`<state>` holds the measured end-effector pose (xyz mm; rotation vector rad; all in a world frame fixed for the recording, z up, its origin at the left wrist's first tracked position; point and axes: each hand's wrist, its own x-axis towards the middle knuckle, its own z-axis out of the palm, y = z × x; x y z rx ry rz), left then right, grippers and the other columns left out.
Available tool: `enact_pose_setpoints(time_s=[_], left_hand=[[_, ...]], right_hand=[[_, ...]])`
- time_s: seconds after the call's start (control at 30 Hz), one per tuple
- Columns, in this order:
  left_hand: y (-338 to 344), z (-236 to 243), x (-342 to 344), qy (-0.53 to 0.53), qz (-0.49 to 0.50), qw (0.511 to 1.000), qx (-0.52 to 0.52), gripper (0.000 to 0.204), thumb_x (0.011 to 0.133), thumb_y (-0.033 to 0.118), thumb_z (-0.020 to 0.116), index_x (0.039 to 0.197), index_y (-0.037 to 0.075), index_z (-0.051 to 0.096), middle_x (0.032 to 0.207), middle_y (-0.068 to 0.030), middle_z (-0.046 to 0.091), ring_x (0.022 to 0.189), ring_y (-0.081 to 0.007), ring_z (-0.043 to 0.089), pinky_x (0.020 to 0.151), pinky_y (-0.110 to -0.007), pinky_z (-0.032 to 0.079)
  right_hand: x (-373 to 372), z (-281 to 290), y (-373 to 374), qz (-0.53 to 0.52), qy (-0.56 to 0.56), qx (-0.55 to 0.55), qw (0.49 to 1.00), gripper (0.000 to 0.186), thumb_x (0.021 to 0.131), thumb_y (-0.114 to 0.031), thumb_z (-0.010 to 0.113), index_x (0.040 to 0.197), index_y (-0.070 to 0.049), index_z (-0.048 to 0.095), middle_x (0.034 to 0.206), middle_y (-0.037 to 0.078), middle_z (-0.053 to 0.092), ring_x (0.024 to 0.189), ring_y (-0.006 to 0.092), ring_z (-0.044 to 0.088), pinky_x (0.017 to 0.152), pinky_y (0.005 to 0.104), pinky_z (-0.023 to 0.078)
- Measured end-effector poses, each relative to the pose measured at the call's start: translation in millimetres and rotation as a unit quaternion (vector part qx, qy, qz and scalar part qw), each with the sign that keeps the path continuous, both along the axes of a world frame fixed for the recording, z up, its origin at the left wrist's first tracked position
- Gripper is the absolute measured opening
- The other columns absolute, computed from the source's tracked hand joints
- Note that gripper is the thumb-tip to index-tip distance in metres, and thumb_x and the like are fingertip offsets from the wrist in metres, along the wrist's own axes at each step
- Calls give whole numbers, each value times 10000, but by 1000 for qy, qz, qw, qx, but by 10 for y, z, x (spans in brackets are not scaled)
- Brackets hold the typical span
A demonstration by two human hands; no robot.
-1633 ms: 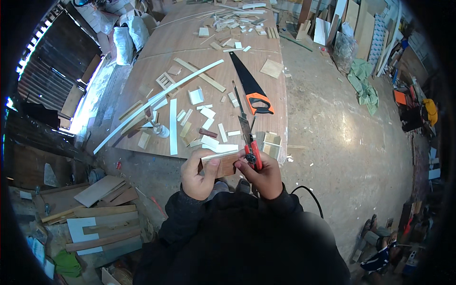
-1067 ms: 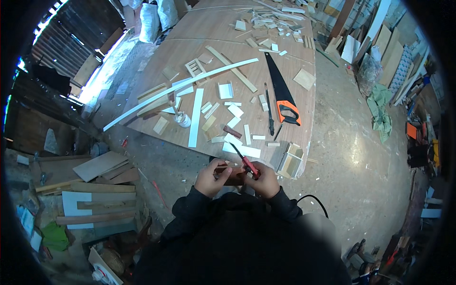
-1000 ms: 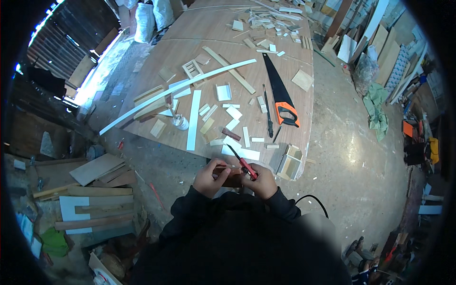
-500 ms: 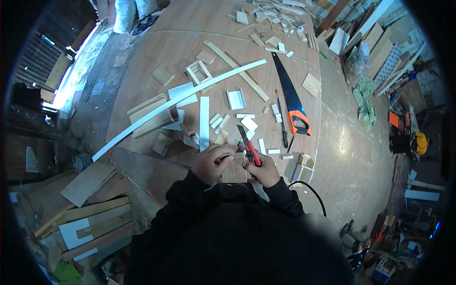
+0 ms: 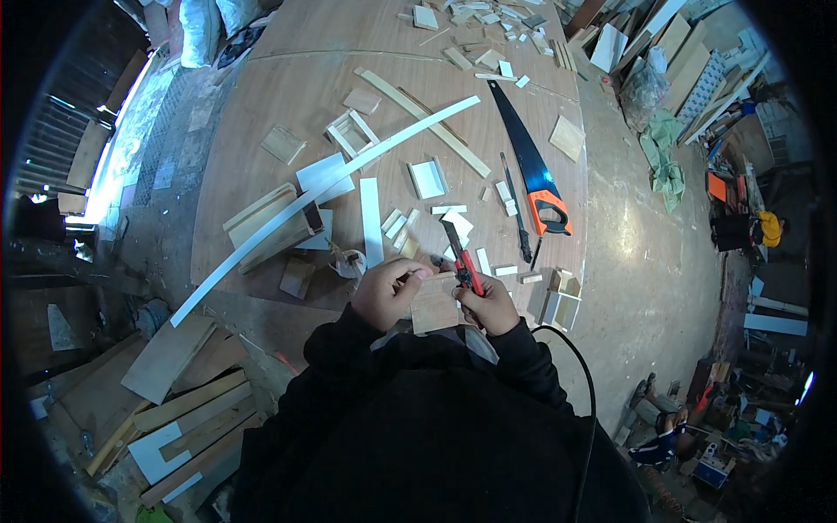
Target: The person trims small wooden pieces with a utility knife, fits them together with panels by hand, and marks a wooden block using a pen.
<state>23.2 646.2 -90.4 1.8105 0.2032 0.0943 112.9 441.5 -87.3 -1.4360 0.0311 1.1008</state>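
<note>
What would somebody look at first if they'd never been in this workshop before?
Probably the big saw with the bright orange handle, lying near the right edge of the table. The long white strip slanting across the table's left side stands out too. Close to the person, a red-handled cutter sticks up from the right hand, beside a flat wooden piece held in the left hand.

In front of you: wood-topped worktable (image 5: 301, 91), a seam (image 5: 349, 55) crossing its top. To your right, concrete floor (image 5: 645, 288) with a glossy light reflection (image 5: 626, 231). To your left, corrugated metal wall (image 5: 52, 144), dim; white daylight (image 5: 103, 205) spills across the floor at its foot. Upper right of your view: boards (image 5: 689, 77) standing on end.
</note>
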Motion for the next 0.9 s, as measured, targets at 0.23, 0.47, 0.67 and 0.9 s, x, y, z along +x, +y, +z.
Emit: enact_pose_setpoints(time_s=[0.23, 0.47, 0.67, 0.9], left_hand=[[-166, -31, 41, 26, 11, 999, -18, 198, 997, 121, 552, 1066, -17, 677, 997, -113, 703, 881, -135, 656, 785, -281, 521], [-534, 145, 54, 43, 81, 993, -74, 286, 1029, 158, 542, 1253, -11, 595, 1105, -75, 664, 947, -105, 626, 849, -261, 514], [-769, -247, -136, 52, 116, 980, -151, 407, 1023, 142, 542, 1396, -1, 464, 1169, -99, 623, 1008, -152, 635, 855, -289, 534], [-956, -196, -396, 96, 154, 975, -131, 438, 1027, 149, 523, 1428, 10, 413, 1218, -120, 622, 1008, -162, 627, 861, -300, 525]], right_hand=[[79, -64, -183, -1, -36, 21, 999, 402, 920, -69, 654, 1312, -11, 587, 647, -64, 455, 489, 27, 395, 451, 214, 311], [328, -138, -458, -12, -40, 69, 997, 154, 916, -64, 665, 1047, -19, 598, 612, -29, 474, 446, 51, 404, 419, 224, 303], [559, -335, -546, 24, -63, 92, 993, 154, 912, -104, 689, 1043, -37, 644, 629, -58, 488, 463, 31, 418, 426, 207, 303], [1082, -1226, -475, -128, 1, 5, 992, 157, 886, -177, 683, 836, -78, 571, 554, -21, 463, 413, 74, 415, 386, 247, 327]])
